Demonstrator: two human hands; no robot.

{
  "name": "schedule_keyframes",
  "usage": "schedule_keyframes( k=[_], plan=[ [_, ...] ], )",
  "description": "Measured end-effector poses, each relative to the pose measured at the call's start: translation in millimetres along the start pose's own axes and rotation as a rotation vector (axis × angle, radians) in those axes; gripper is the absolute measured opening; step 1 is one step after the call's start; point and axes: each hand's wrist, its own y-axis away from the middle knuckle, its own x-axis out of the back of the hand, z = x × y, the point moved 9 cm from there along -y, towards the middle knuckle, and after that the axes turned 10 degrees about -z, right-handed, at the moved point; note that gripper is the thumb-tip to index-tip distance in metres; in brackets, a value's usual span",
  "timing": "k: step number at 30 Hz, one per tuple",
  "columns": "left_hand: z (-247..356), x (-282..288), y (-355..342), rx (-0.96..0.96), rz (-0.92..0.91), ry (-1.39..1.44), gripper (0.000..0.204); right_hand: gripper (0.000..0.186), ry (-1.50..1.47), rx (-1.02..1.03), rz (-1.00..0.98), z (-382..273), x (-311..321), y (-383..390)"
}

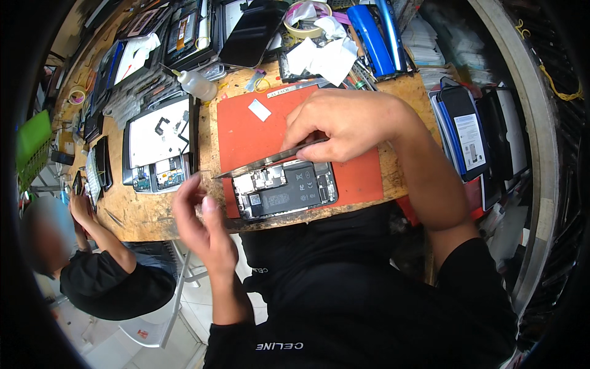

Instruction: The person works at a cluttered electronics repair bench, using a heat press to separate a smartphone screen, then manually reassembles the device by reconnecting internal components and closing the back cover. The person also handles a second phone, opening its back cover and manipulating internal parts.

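Note:
My right hand (344,123) pinches the dark screen panel (258,163), raised at a tilt along the upper edge of an opened phone (284,192). The phone body lies on an orange mat (362,184), its battery and internal parts exposed. My left hand (206,224) is open just left of the phone, fingers slightly curled and apart, near the panel's left end. A small white rectangle (259,109) rests higher on the mat.
Another disassembled device (157,147) sits left on the bench. A squeeze bottle (196,85), tape roll (294,24), paper scraps (319,58) and blue cylinders (369,40) are behind. A co-worker (110,277) sits at left; stacked cases (467,135) stand right.

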Motion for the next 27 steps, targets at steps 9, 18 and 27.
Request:
schedule_keyframes(
  k=[9,18,27],
  plan=[
    [32.2,-76.9,79.2,0.924,-0.759,1.309,0.082,0.034,-0.014,-0.02,-0.05,-1.0,-4.3,-2.0],
    [33.7,-86.9,58.0,0.869,-0.756,1.303,0.089,0.022,-0.003,0.044,0.027,-6.3,0.7,0.4],
    [33.2,-84.7,49.5,0.97,-0.661,1.514,0.087,0.017,-0.018,-0.033,-0.031,-0.6,-3.5,-2.4]
  ],
)
